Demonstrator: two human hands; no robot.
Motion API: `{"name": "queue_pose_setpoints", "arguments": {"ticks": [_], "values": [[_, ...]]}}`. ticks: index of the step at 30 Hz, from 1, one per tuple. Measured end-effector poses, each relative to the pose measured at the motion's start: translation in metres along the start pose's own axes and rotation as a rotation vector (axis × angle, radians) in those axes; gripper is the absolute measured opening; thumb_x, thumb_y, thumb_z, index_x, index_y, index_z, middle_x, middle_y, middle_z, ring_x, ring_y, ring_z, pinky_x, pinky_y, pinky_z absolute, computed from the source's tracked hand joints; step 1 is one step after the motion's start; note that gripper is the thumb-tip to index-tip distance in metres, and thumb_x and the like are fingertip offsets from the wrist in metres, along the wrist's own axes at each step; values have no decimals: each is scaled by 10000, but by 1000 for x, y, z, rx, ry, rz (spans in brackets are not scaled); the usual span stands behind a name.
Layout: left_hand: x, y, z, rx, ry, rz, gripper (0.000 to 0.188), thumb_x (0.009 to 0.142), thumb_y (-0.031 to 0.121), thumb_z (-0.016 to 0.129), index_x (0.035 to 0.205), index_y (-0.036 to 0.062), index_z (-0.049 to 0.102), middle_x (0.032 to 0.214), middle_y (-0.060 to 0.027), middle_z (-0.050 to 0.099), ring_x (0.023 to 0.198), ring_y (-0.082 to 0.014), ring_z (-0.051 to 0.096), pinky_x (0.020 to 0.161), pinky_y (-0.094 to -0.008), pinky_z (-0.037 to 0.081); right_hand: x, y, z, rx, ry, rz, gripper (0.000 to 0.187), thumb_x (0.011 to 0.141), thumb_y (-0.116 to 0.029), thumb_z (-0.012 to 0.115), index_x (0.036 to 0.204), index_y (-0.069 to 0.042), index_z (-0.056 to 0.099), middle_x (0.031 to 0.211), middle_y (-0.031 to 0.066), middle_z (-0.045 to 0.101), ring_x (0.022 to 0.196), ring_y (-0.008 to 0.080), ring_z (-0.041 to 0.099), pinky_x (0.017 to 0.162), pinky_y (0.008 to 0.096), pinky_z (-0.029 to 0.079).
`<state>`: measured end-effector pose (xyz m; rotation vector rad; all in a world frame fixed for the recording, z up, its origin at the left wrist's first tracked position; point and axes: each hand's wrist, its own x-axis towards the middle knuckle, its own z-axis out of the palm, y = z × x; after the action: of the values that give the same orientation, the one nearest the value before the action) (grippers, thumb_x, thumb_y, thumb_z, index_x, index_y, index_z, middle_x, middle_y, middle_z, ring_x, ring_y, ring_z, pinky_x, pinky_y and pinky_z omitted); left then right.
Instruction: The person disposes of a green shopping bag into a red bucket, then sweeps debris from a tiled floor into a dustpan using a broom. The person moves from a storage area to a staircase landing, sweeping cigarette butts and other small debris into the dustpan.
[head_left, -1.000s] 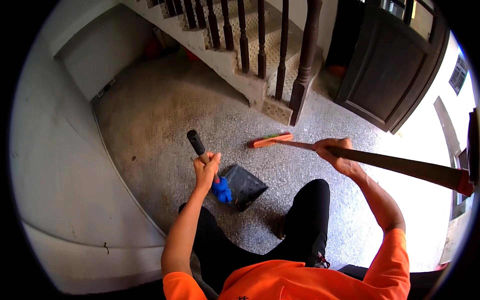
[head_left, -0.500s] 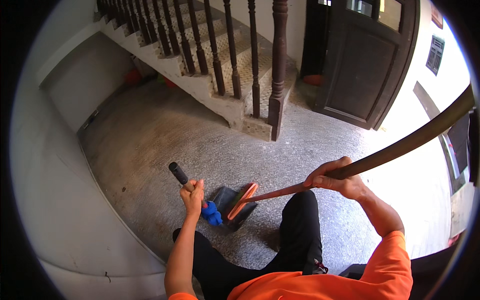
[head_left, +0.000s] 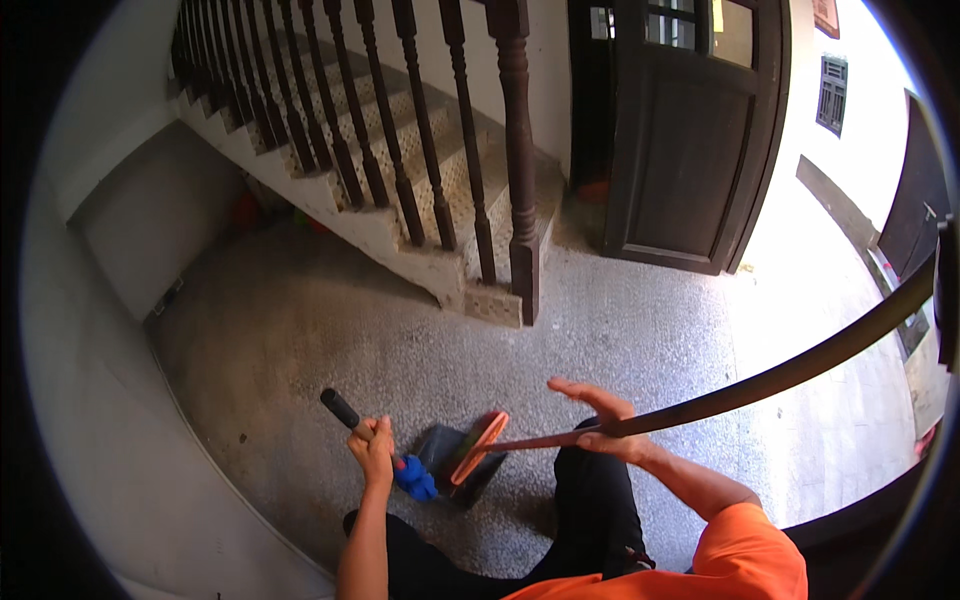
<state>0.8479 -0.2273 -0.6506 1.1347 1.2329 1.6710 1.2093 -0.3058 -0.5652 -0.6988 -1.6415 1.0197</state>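
My left hand (head_left: 372,449) is closed round the handle of a long-handled dustpan, below its black end grip (head_left: 340,407). A bright blue bundle (head_left: 415,479) sits on that handle just under my fist. The dark dustpan (head_left: 436,450) is down at the floor between my legs. Over its pan lies the orange head (head_left: 481,447) of a broom. The brown broom handle (head_left: 750,399) runs up to the right, curved by the lens. My right hand (head_left: 605,424) grips it loosely, with one or more fingers stretched out along the far side and the thumb beneath.
Ahead, a tiled staircase (head_left: 485,304) with dark wooden balusters (head_left: 524,270) comes down to the speckled floor (head_left: 620,320). Right of it stands a dark panelled door (head_left: 680,160), with bright daylight beyond. A pale wall (head_left: 110,400) curves along my left. Dim reddish things lie under the stairs.
The view has tilted up, so both hands and tools appear lower. My right hand's fingers have loosened and stretched out. The broom head remains over the dustpan.
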Motion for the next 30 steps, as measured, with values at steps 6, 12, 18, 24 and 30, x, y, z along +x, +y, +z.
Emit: {"name": "queue_pose_setpoints", "arguments": {"ticks": [6, 12, 18, 24, 30], "values": [[2, -3, -6, 38, 6, 13, 309, 846, 138, 629, 612, 45, 449, 499, -20, 454, 396, -89, 420, 379, -256, 327, -34, 68, 7, 109, 55, 292, 523, 801, -148, 669, 1281, -61, 480, 1301, 97, 515, 1210, 241, 464, 1007, 396, 346], [-1, -3, 4, 11, 58, -8, 243, 827, 128, 650, 662, 26, 504, 520, -6, 465, 411, -80, 434, 378, -244, 322, -72, 101, 3, -329, 19, 227, 370, 790, -135, 682, 1136, -47, 584, 959, 133, 639, 824, 225, 636, 728, 327, 498], [-1, -6, 0, 37, 63, -4, 289, 815, 129, 664, 614, 44, 475, 513, -4, 472, 415, -80, 435, 385, -245, 333, -60, 87, 3, -307, -86, 228, 314, 774, -117, 686, 1058, -7, 609, 1011, 173, 643, 911, 271, 635, 785, 339, 505], [-6, 5, -4, 57, 25, -33, 253, 812, 113, 649, 614, 50, 504, 519, -3, 484, 428, -80, 425, 399, -239, 317, -59, 67, 1, -137, -112, 380, 357, 724, -63, 715, 1059, -6, 608, 1016, 142, 634, 937, 240, 621, 821, 325, 487], [12, 7, -9, 165, -93, -48, 296, 850, 219, 641, 621, 64, 535, 536, -8, 531, 471, -80, 488, 453, -232, 372, -63, 41, -21, -25, -63, 311, 350, 752, -64, 686, 1090, -12, 607, 1053, 121, 614, 901, 206, 617, 789, 316, 494]]}}
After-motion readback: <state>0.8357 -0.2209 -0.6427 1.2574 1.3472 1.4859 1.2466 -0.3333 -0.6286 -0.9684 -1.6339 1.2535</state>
